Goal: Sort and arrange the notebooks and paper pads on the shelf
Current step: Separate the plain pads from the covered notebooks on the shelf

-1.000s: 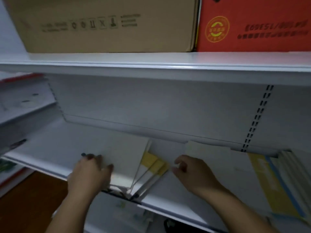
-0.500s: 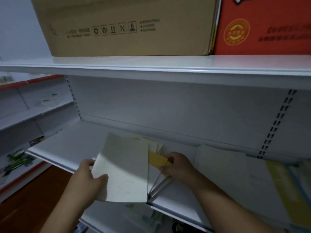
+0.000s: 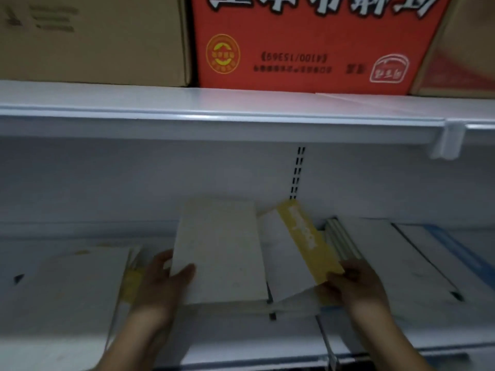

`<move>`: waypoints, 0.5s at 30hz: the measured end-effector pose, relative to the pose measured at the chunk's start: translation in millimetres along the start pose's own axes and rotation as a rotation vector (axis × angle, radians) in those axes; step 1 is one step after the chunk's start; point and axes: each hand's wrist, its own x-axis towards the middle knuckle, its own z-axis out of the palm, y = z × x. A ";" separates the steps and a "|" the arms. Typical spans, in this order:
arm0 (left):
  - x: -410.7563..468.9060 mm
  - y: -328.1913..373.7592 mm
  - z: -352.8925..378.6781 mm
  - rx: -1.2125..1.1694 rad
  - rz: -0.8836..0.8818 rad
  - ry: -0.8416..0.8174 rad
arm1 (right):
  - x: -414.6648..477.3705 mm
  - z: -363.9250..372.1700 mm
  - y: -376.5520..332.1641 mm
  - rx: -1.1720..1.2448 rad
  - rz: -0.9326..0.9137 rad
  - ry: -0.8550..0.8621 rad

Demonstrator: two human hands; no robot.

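White pads held one in each hand above the shelf (image 3: 80, 236), near its front edge.
Left hand (image 3: 163, 277) grips a plain pad (image 3: 222, 253); right hand (image 3: 353, 285) pinches a yellow-striped pad (image 3: 292, 253). Both long axes run front to back, side edges touching.

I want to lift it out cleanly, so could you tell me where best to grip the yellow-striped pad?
Grip the yellow-striped pad at its near corner, from the front right, as the right hand does: that end is raised, while its left side sits against the plain pad.
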 end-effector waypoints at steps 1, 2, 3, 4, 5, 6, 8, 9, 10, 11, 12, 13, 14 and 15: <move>5.7 -6.8 13.8 0.041 -0.017 -0.027 | 3.4 -11.4 6.1 -0.169 -0.014 0.010; 9.4 -12.2 25.2 0.091 -0.027 -0.039 | 5.2 -20.3 10.5 -0.387 -0.017 -0.024; 10.7 -16.1 33.7 0.156 -0.024 -0.048 | 5.8 -26.1 12.7 -0.614 -0.011 -0.077; 10.6 -19.2 37.8 0.231 -0.001 -0.048 | 6.3 -30.3 12.6 -0.797 -0.027 -0.106; 10.1 -21.2 38.9 0.293 0.046 -0.050 | 6.6 -32.5 9.8 -0.894 -0.068 -0.095; 7.4 -18.6 36.0 0.333 0.105 -0.046 | 6.7 -33.7 7.5 -0.924 -0.103 -0.060; 2.2 -6.0 18.0 0.389 0.220 -0.017 | 0.6 -26.3 -3.7 -0.867 -0.170 -0.006; 0.5 1.6 3.1 0.438 0.266 0.012 | -5.1 -15.0 -12.0 -0.821 -0.218 -0.028; -0.8 7.3 -15.7 0.498 0.304 0.067 | -10.1 0.4 -18.7 -0.784 -0.268 -0.081; -1.0 10.0 -38.4 0.541 0.326 0.148 | -17.0 19.9 -25.7 -0.750 -0.311 -0.161; 0.0 9.7 -62.4 0.583 0.313 0.231 | -24.9 41.5 -30.7 -0.731 -0.348 -0.261; 0.0 7.9 -86.7 0.667 0.263 0.311 | -34.0 64.1 -34.7 -0.728 -0.385 -0.369; -1.3 2.9 -109.1 0.801 0.193 0.372 | -42.0 86.9 -35.7 -0.721 -0.433 -0.463; -5.5 -2.9 -127.9 0.950 0.082 0.386 | -50.0 110.8 -36.0 -0.693 -0.486 -0.540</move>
